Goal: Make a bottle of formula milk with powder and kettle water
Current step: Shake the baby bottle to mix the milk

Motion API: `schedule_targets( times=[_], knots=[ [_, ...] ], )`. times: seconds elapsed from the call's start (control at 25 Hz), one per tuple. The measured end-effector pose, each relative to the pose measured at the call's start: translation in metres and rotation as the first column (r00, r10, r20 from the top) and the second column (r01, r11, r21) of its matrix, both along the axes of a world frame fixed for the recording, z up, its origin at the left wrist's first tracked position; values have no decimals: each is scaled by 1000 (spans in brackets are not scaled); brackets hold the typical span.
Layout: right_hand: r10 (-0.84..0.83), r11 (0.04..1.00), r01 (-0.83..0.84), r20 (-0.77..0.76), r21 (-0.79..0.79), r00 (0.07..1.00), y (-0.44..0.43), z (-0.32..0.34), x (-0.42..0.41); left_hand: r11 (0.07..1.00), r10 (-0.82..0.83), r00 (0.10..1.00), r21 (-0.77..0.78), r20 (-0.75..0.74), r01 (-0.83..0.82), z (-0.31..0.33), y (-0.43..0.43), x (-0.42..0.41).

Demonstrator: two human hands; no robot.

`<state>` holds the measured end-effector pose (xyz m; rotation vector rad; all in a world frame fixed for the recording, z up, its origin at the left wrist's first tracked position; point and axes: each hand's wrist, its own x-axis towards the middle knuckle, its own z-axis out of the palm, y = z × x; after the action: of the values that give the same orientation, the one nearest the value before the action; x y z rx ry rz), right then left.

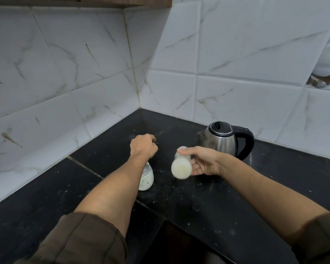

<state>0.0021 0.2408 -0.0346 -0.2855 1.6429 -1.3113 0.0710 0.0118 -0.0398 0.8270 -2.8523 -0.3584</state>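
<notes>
My right hand grips a baby bottle full of white milk, tilted so that its base points at the camera; it is blurred. A second bottle of milk stands upright on the black counter, partly hidden behind my left forearm. My left hand hovers over the counter beyond that bottle with its fingers curled, and nothing shows in it. The steel kettle with its black lid and handle stands at the back right, lid down.
White marble-look tiles cover both walls of the corner. The counter's front edge steps inward near the bottom middle. White powder specks dot the countertop around the bottles.
</notes>
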Motion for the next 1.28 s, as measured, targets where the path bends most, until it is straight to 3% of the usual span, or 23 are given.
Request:
schedule_targets(
  times=[0.08,0.28,0.4,0.44,0.52,0.6,0.72,0.76,0.92,1.08,1.2,1.28],
  knots=[
    [-124,992,124,9,0,992,0,0,-2,1000,-3,1000,1,-2,3,0,0,0],
    [149,989,-149,-9,1,989,-1,-4,4,1000,1,1000,3,1,-1,1,-3,1],
    [-51,999,51,4,-20,999,-4,-2,2,1000,6,1000,1,1,-6,2,-4,3],
    [-39,999,40,9,-8,999,-4,-1,2,1000,5,1000,0,0,-5,2,-4,3],
    [137,991,-137,-6,-1,991,-5,-2,4,1000,2,1000,-11,0,-2,2,-3,4],
    [195,980,-197,-54,-28,979,-3,-1,7,1000,5,1000,-18,-3,-5,3,-3,4],
    [-61,997,59,-45,-40,997,-3,3,4,1000,7,1000,-22,-2,-7,3,-3,5],
    [-77,997,76,-33,-26,996,-2,5,3,1000,4,1000,-20,-2,-4,4,-2,4],
    [145,989,-147,-59,-18,988,1,2,5,1000,-12,1000,-15,-6,12,6,3,3],
    [-132,991,132,-28,-27,991,1,4,3,1000,-4,1000,-20,-4,4,4,1,6],
    [94,996,-94,-51,2,994,1,3,9,1000,-3,1000,-16,7,3,4,1,6],
    [147,989,-148,-78,-18,986,-1,3,12,1000,-6,1000,-10,4,6,5,3,5]
  ],
)
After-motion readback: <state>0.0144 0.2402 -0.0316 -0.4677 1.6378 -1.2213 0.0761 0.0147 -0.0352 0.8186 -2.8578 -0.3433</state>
